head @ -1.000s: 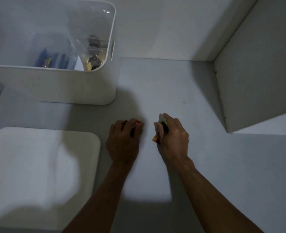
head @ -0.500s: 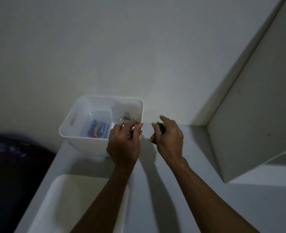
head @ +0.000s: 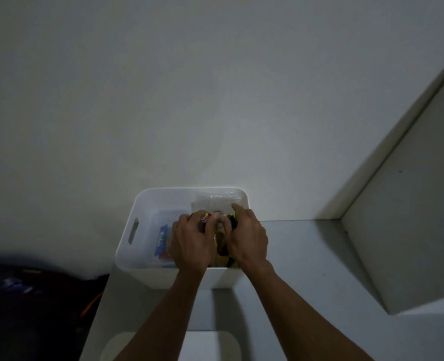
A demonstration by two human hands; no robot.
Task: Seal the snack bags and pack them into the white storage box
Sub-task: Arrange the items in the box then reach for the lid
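- Two hands hover side by side over the open top of the box (head: pixel 148 201), a white, smooth plastic tub with rounded corners and a slot handle cut into its left wall.
- Left hand (head: pixel 189 241) has its fingers curled round a small snack bag (head: pixel 204 220); a red and yellow bit of wrapper shows between the fingertips.
- Right hand (head: pixel 247 238) has its fingers curled round a second small bag (head: pixel 232 218), whose green and dark edge peeks out by the thumb.
- Both held bags sit above the box's right half, inside the line of its rim; the blur hides whether they touch anything below.
- Clear, glossy, crinkled plastic (head: pixel 215 201) stands against the far right corner inside the box.
- Blue printed packet (head: pixel 162 238) lies inside at the left, under a clear film.
- More dark and yellow wrappers (head: pixel 222 252) show between the two wrists, low in the box.
- Box stands on a matt grey shelf (head: pixel 307 256) against a plain wall.
- White rounded lid (head: pixel 215 345) lies flat at the near edge, partly behind the forearms.
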